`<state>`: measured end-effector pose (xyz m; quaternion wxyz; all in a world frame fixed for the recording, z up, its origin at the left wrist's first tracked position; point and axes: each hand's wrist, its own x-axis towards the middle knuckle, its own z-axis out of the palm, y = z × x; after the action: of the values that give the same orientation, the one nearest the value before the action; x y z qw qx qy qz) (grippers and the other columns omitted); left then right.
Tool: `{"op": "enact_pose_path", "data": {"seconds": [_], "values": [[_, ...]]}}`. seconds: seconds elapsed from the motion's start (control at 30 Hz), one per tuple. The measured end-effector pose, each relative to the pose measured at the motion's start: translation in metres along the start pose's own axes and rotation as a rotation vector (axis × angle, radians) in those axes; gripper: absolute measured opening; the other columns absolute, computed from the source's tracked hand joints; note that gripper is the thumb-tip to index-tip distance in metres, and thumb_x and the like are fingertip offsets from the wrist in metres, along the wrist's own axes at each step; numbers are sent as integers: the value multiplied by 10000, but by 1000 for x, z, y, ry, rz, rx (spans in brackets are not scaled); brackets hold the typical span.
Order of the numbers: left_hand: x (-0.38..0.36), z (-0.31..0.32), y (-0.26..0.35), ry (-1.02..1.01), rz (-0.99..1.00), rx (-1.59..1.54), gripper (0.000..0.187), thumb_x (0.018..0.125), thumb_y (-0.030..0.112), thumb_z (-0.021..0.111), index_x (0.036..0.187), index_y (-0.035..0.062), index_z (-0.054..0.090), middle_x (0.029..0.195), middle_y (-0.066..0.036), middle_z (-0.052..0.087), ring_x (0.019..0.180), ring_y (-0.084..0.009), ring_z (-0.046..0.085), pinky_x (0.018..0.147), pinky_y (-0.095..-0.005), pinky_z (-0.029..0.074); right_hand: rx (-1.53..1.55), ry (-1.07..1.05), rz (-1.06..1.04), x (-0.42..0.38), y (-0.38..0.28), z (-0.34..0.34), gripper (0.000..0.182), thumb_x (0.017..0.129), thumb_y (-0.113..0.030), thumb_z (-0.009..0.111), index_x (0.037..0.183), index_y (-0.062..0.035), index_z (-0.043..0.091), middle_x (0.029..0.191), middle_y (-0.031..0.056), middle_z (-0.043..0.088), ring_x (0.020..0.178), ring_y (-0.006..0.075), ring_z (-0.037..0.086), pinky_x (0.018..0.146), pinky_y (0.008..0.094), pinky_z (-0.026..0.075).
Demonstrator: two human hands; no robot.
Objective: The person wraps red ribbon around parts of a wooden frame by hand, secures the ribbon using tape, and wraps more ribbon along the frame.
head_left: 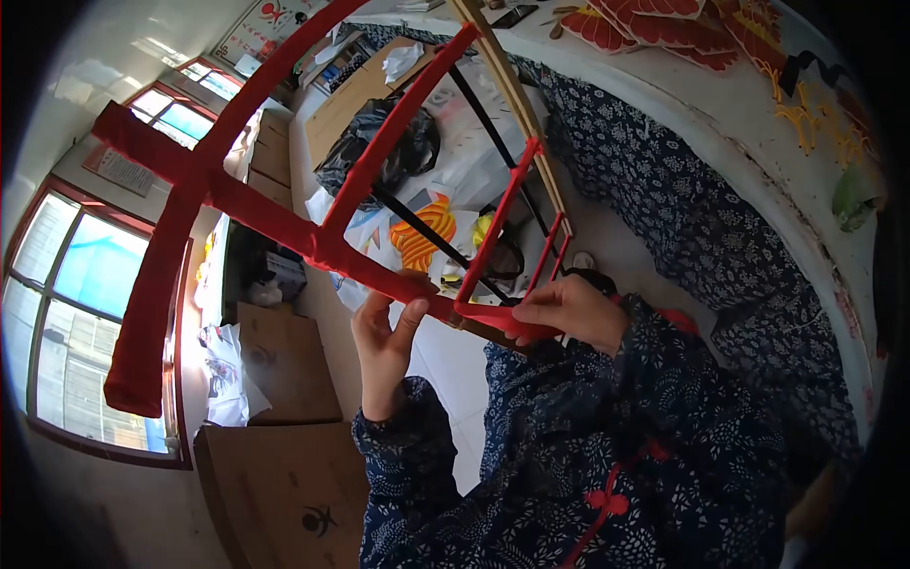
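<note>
A large frame wrapped in red cloth slants across the view, with black rods and bare wooden strips at its far side. My left hand is closed around the red-wrapped bar near its lower end, thumb on the near side. At the lower right corner of the frame, my right hand pinches the red cloth with thumb and forefinger. Part of the bar's underside, under the cloth, shows brown.
Cardboard boxes stand at the lower left, beside windows. A black plastic bag lies beyond the frame. Red and yellow paper-like pieces rest on the white counter at the right, above patterned blue cloth.
</note>
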<state>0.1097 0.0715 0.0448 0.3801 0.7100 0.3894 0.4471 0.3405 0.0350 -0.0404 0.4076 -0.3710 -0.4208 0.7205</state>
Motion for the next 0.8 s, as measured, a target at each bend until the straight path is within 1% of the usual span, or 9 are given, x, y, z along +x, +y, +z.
{"op": "enact_pose_path", "data": {"seconds": [0.07,0.23,0.33,0.43,0.57,0.6,0.7,0.77,0.8], "values": [[0,-1,0,-7,1,-21,158,862,62,671,976,-42,636,988,-89,667,909,-176,612,863,-310,457,42,115,-68,1,-6,-2,295,861,-236,712,943,47,692,850,87,700,713,98,645,697,214,511],[-7,-2,4,-24,-27,-38,162,846,70,683,958,-38,636,991,-94,664,921,-188,613,876,-331,457,-66,174,-39,29,-26,-20,284,858,-233,714,958,30,677,832,81,692,673,105,640,635,223,521],[-8,-5,3,-20,-42,-31,172,836,82,689,952,-34,640,991,-96,664,940,-195,609,918,-356,440,162,108,216,36,-39,-25,257,899,-248,661,870,8,661,760,51,662,659,114,624,633,288,526],[-7,-14,-5,-93,120,86,199,821,109,698,949,-33,646,993,-101,664,967,-207,601,993,-392,383,290,30,196,37,-41,-24,274,905,-286,651,845,-18,650,724,43,640,648,136,621,635,295,528],[-6,-17,-11,-80,104,106,214,812,122,703,945,-38,649,990,-106,665,982,-218,593,1045,-412,321,406,-14,219,20,-45,-15,304,910,-332,638,822,-41,640,694,35,613,633,155,608,622,298,525],[-6,-19,-13,-81,104,108,214,812,122,703,945,-38,649,990,-106,665,982,-218,593,1045,-412,321,428,-12,234,16,-45,-12,314,912,-346,633,817,-46,637,687,33,605,629,159,603,615,298,522],[-6,-25,-20,-74,53,25,294,859,179,659,1025,-61,627,1051,-128,646,1004,-224,583,925,-359,441,485,-65,164,6,-34,-19,325,912,-361,629,813,-52,630,686,34,596,647,158,605,616,298,519],[-5,-24,-18,-56,36,-15,272,850,159,671,1005,-61,629,1042,-127,647,989,-220,589,927,-362,441,512,-93,137,2,-27,-32,330,913,-368,627,811,-54,627,685,35,592,656,157,606,617,298,517],[-4,-23,-16,-43,19,-55,251,841,138,683,985,-60,631,1033,-126,649,974,-217,595,929,-365,441,507,-64,142,5,-21,-42,321,914,-367,626,846,-53,618,706,32,596,653,155,605,618,298,518]]}}
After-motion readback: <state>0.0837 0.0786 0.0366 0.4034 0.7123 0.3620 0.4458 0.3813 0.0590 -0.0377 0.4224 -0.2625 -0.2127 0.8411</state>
